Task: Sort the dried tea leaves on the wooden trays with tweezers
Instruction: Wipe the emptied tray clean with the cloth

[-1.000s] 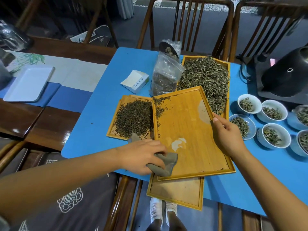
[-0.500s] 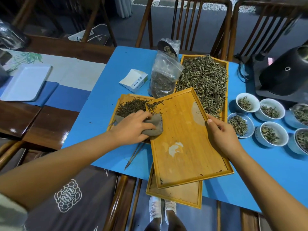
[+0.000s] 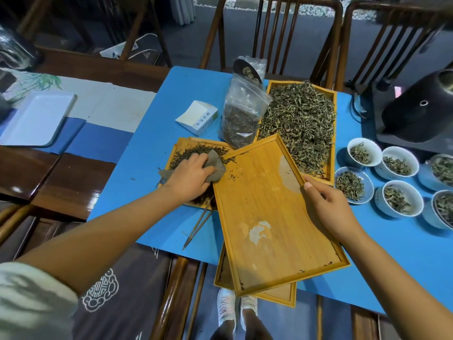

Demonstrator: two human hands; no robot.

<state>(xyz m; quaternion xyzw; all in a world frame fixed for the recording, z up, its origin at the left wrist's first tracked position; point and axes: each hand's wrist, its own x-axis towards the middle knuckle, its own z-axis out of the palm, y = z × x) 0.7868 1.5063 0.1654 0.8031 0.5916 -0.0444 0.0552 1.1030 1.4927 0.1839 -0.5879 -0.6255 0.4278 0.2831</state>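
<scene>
Closed around a grey cloth (image 3: 212,165), my left hand (image 3: 190,176) presses it at the near-left corner of the big bare tray (image 3: 274,217), directly over the small tray (image 3: 182,149) of dark tea leaves (image 3: 193,152). My right hand (image 3: 327,208) has its grip on the right rim of that bare tray, thumb on top, fingers folded beneath the edge. This tray lies askew; its far left corner overlaps the small tray, and its near end covers another tray (image 3: 282,294) that juts past the desk (image 3: 152,133) edge. A few stray leaf fragments dot its far left part. The tweezers (image 3: 197,225) lie unheld on the blue desk surface, just near of the small tray, tips pointing toward me. Beyond the bare tray, a long tray (image 3: 332,133) holds a heap of pale green leaves (image 3: 299,126). To its left stands a clear bag (image 3: 241,116) of dark tea, and beside that a small white box (image 3: 197,117). White bowls (image 3: 362,155) with leaf portions are grouped on the right of the desk. A black appliance (image 3: 421,109) sits behind them.
</scene>
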